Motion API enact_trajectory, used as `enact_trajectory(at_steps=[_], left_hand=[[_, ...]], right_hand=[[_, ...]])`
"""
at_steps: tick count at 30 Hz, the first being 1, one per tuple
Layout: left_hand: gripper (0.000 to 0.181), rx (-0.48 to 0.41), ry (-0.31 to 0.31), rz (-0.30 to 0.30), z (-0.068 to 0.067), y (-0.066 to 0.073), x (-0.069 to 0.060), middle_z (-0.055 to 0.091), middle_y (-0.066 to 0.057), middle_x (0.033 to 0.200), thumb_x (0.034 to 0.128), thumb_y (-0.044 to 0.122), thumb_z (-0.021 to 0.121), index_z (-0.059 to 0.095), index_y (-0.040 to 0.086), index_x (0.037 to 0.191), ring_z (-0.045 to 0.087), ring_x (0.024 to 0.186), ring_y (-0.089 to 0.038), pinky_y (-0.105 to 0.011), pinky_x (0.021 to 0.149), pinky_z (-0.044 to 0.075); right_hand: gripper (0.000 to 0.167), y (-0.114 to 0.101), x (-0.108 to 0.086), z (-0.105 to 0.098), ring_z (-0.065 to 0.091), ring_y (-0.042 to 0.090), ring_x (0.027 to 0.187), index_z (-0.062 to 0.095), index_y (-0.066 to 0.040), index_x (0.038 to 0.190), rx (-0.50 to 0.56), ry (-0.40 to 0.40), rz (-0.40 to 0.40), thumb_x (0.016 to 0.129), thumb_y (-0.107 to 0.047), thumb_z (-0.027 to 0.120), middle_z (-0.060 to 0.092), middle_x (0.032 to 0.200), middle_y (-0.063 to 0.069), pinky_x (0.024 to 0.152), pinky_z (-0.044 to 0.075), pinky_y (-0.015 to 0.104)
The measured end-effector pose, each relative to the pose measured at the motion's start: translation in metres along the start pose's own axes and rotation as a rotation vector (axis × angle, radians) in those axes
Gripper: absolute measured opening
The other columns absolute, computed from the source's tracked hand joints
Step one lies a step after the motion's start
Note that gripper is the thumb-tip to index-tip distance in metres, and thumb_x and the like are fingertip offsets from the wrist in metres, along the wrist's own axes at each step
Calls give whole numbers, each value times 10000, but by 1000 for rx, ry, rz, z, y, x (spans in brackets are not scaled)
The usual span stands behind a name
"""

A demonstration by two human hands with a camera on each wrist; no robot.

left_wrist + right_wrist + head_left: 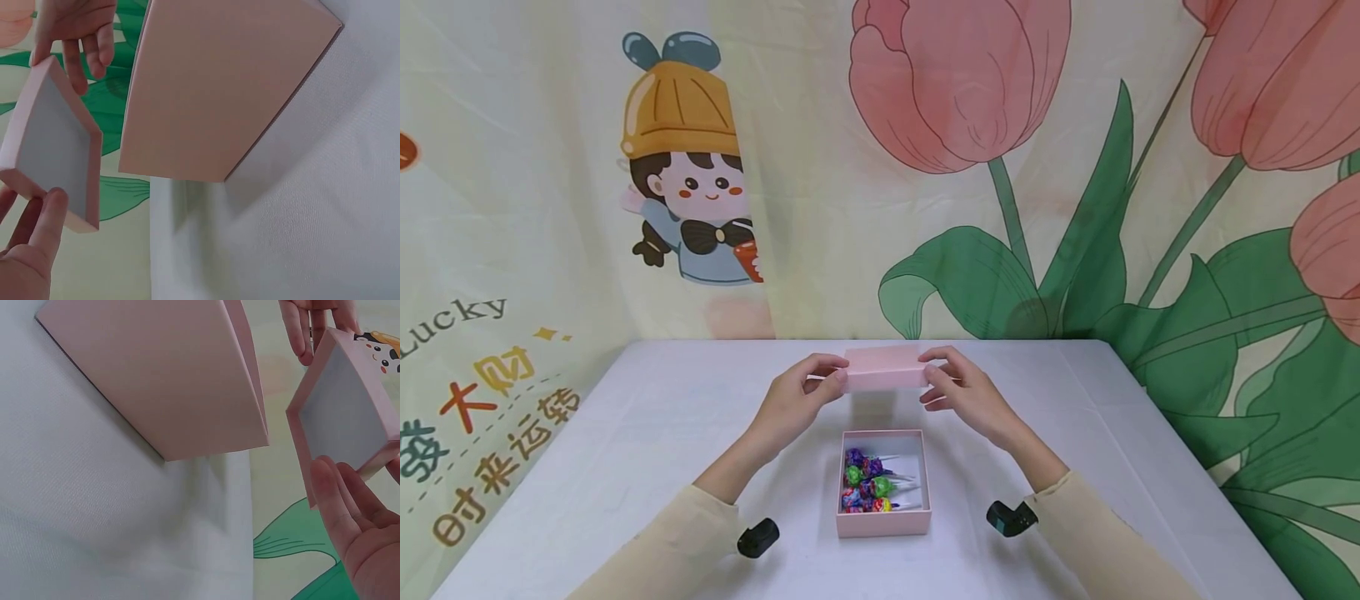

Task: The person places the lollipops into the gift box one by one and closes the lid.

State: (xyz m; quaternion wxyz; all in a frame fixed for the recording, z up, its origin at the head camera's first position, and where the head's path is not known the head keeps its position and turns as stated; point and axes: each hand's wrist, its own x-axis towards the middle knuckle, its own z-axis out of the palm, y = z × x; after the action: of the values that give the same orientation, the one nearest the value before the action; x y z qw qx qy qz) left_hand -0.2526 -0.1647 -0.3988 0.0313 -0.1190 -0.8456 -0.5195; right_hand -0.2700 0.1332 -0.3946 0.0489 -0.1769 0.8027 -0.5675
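A pink box lid (886, 368) is held level in the air behind the open pink box (883, 524). My left hand (800, 402) pinches its left end between thumb and fingers; my right hand (970, 395) pinches the right end. Both wrist views show the lid's pale hollow underside, tilted in those pictures. Inside the box, wrapped lollipops (872, 479) in purple, green and other colours lie with their white sticks pointing right. From the wrists, only the box's outer pink sides (219, 87) show, so its contents are hidden there.
The box stands on a white cloth-covered table (700, 392). Behind the table hangs a printed curtain (820, 208) with tulips and a cartoon figure. A black wrist device (758, 538) sits by the left sleeve, another black device (1011, 518) by the right.
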Motion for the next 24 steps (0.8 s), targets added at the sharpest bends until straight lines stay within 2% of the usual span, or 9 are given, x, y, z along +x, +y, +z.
enact_trajectory(at_steps=[4,8,14,20,24], left_hand=[[350,-1,8,-24,1,0,-1,671,-75,1336,1065,399,660,660,201,1354,718,1150,-241,-454,1014,578],[342,5,11,-23,2,0,-3,675,-81,1331,1051,338,693,650,203,1362,709,1170,-266,-465,1011,579],[492,7,7,-24,3,-1,-5,658,-98,1322,1020,309,742,566,224,1472,696,1201,-281,-453,999,587],[663,-6,-8,-37,2,2,-8,635,-116,1320,1002,231,762,452,231,1589,679,1244,-293,-440,999,585],[757,-24,-25,-41,1,3,-10,626,-118,1308,989,198,773,394,203,1644,668,1258,-290,-416,1001,583]], right_hand=[[335,1,-1,1,753,356,1057,554,-220,1446,-9,-10,-3,1121,-301,564,691,1276,155,904,626,419],[354,1,-3,1,754,317,1048,550,-204,1447,-4,-24,-26,1108,-296,592,672,1318,172,906,626,423],[447,-1,-5,1,733,413,1090,498,-214,1519,17,-50,-32,1091,-261,621,629,1369,195,903,627,427],[685,-3,-9,1,751,316,1047,321,-205,1663,9,-53,-5,1064,-226,652,610,1411,171,910,624,402],[740,-4,-13,1,751,302,1026,274,-204,1693,-16,-73,12,1056,-197,651,606,1423,155,928,616,386]])
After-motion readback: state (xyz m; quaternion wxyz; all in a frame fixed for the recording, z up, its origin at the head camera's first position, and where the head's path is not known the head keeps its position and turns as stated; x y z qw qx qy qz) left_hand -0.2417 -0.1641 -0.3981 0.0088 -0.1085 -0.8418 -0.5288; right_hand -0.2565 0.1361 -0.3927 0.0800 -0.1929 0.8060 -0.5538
